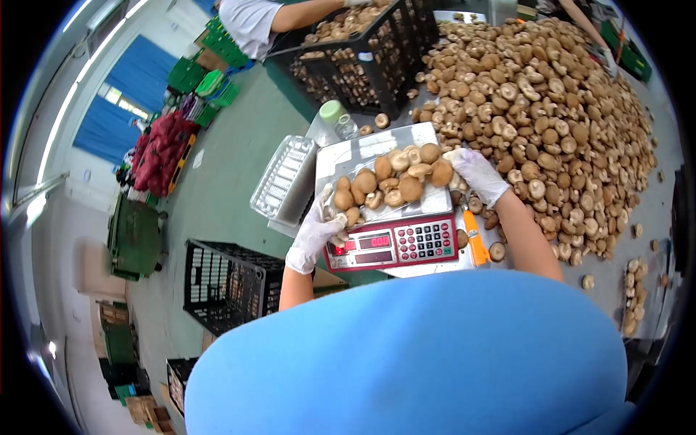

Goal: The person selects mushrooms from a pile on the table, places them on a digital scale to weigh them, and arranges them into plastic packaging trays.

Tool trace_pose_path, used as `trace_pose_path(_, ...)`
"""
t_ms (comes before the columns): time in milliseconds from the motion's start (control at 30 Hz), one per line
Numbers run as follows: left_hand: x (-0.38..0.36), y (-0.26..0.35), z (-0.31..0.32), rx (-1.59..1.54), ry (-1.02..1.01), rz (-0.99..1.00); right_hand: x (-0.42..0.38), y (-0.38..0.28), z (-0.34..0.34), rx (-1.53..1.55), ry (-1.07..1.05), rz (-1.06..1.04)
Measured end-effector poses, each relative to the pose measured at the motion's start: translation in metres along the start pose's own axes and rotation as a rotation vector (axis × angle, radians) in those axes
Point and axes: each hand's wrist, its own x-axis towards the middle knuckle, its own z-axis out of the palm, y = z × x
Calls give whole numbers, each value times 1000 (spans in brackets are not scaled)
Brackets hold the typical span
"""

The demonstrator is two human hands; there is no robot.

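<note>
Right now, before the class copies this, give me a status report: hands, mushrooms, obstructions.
Left hand and right hand at opposite ends of mushroom row. Row over scale. Orange tool beside scale, not blocking row.

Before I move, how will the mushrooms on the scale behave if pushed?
The mushrooms would probably roll or tumble apart, being rounded and loosely heaped. Visible stems may make some roll unevenly. Being small, each is probably light.
</note>
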Motion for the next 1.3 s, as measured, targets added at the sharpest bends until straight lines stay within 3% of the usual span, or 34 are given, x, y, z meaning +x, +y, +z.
trace_pose_path(100,2,1,-8,-64,-54,-68,-3,0,-6,100,-99,39)
trace_pose_path(133,-1,1,6,-144,66,-22,-2,-2,-7,147,-145,44)
trace_pose_path(200,6,1,17,-162,104,26,-4,-7,-8,232,-213,38)
trace_pose_path(233,6,1,19,-146,108,35,-8,-16,-13,475,-245,194)
trace_pose_path(300,15,-1,30,-124,86,47,-20,-30,-26,359,-290,187)
trace_pose_path(400,31,-6,53,-55,19,35,-50,-61,-55,626,-323,505)
trace_pose_path(467,39,-8,70,-2,-45,21,-68,-18,-36,715,-172,327)
trace_pose_path(500,44,-9,81,28,-84,14,-84,-29,-53,497,-93,309)
trace_pose_path(533,49,-11,93,60,-141,8,-102,-43,-78,484,-210,436)
trace_pose_path(600,58,-12,119,119,-247,-7,-143,-30,-85,493,40,404)
trace_pose_path(667,69,-13,153,182,-381,-8,-196,-46,-119,105,235,290)
trace_pose_path(700,76,-13,173,212,-456,-6,-226,-70,-141,244,258,456)
trace_pose_path(733,82,-15,194,247,-538,1,-255,-59,-149,186,288,497)
trace_pose_path(767,90,-16,220,286,-643,21,-310,-66,-165,275,472,641)
trace_pose_path(800,98,-19,246,316,-738,43,-340,-70,-171,282,586,647)
trace_pose_path(833,104,-19,276,352,-843,78,-371,-70,-177,36,644,580)
trace_pose_path(900,104,-17,344,396,-1016,161,-421,-96,-184,487,857,694)
trace_pose_path(933,66,9,386,404,-988,173,-444,-98,-185,453,919,754)
trace_pose_path(1000,56,16,451,485,-1126,250,-476,-110,-185,457,1136,846)
trace_pose_path(1100,70,-13,537,684,-1182,493,-522,-98,-173,433,1401,723)
trace_pose_path(1133,65,-14,560,729,-1208,542,-531,-98,-170,425,1415,720)
trace_pose_path(1167,60,-16,578,726,-1239,347,-539,-96,-165,469,1473,721)
trace_pose_path(1200,60,-27,596,819,-1231,507,-546,-92,-161,517,1530,720)
trace_pose_path(1300,65,-50,633,893,-1303,573,-558,-78,-149,557,1578,825)
